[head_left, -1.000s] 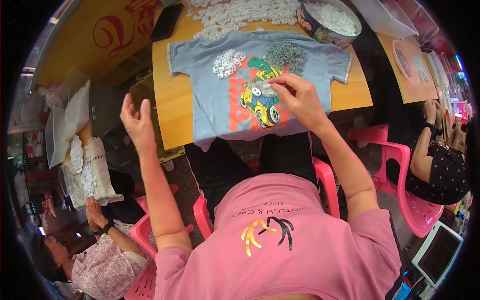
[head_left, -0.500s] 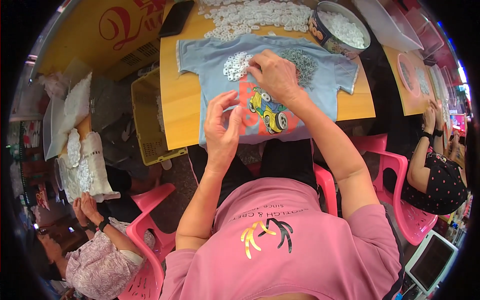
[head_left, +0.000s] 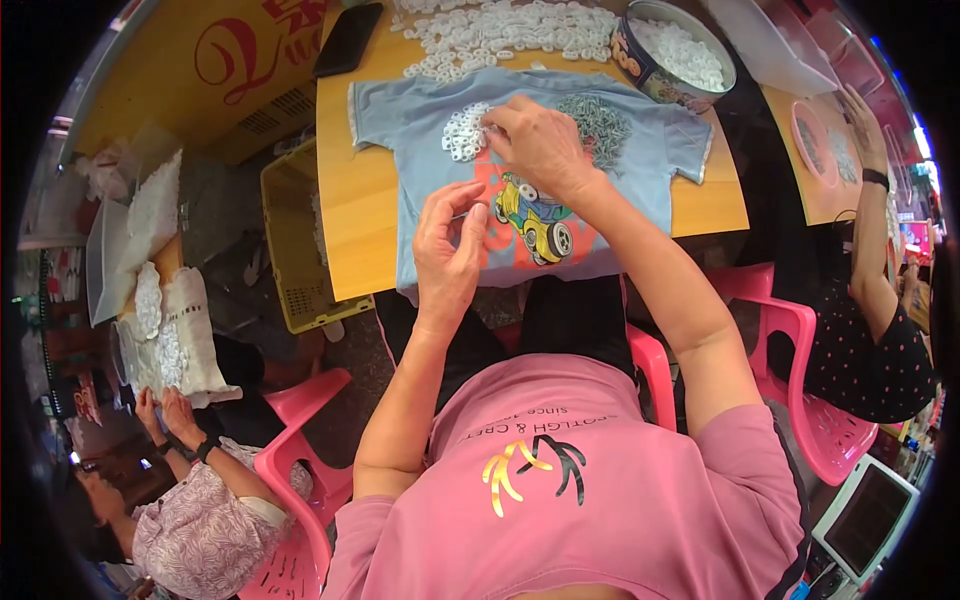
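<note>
A light blue T-shirt (head_left: 430, 225) with a printed toy-car picture lies spread over the table in front of me. On it sit a small heap of white plastic pieces with holes (head_left: 466, 132) and, to the right, a heap of thin grey metal pieces (head_left: 604, 130) like screws or nails. My right hand (head_left: 542, 150) is between the heaps, its thumb and forefinger closed together at the white heap's right edge; what they pinch is hidden. Nearer to me, my left hand (head_left: 450, 245) is raised over the shirt, fingers curled towards the thumb around something too small to name.
More white pieces (head_left: 510, 30) spread along the table's (head_left: 350, 235) far side, beside a black phone (head_left: 348, 40) and a round tin (head_left: 655, 78) of white pieces. A yellow crate (head_left: 290, 240) stands left. People work at tables on both sides, near pink chairs (head_left: 800, 350).
My right hand has shifted slightly left along the white heap's edge. My left hand has barely moved. At the right, a co-worker's arm has reached farther forward.
</note>
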